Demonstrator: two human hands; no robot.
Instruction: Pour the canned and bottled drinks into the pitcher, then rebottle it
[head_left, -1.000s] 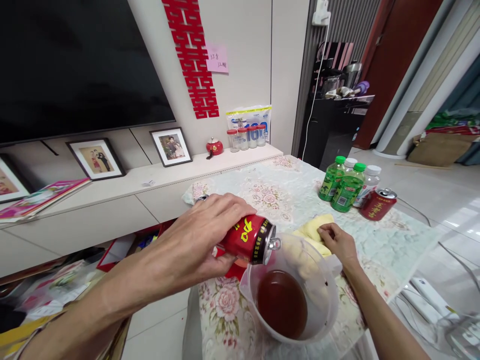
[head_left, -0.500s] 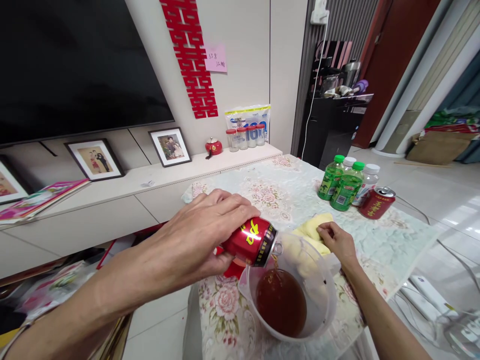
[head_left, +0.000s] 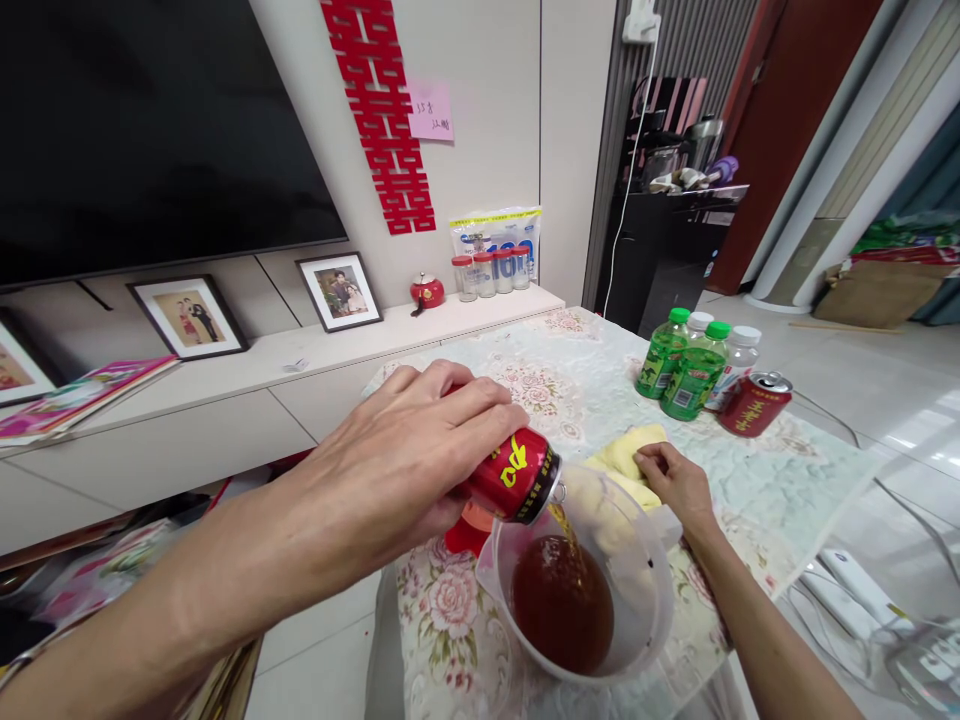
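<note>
My left hand [head_left: 442,440] is wrapped round a red drink can [head_left: 517,474], tilted over the rim of a translucent plastic mixing bowl [head_left: 645,630]. A thin amber stream runs from the can's mouth into the reddish-brown liquid [head_left: 562,605] in the bowl. Beyond the bowl's right side, my right hand [head_left: 679,485] pinches a yellow cloth [head_left: 634,450] that lies on the table. Part of the cloth shows blurred through the bowl's wall. Something red [head_left: 465,535], mostly covered by the can and bowl, rests at the bowl's left.
Green-capped bottles [head_left: 694,385], white-capped bottles [head_left: 741,350] and another red can [head_left: 756,404] stand on the flowered tablecloth [head_left: 532,385] at the right. Behind the table, a low cabinet [head_left: 405,325] carries red-lidded jars [head_left: 486,275] and picture frames [head_left: 341,291]. Cables lie on the floor at right.
The can in my left hand has shifted slightly right and tipped a little more. The stream from it is thicker and longer. My right hand stays at the yellow cloth.
</note>
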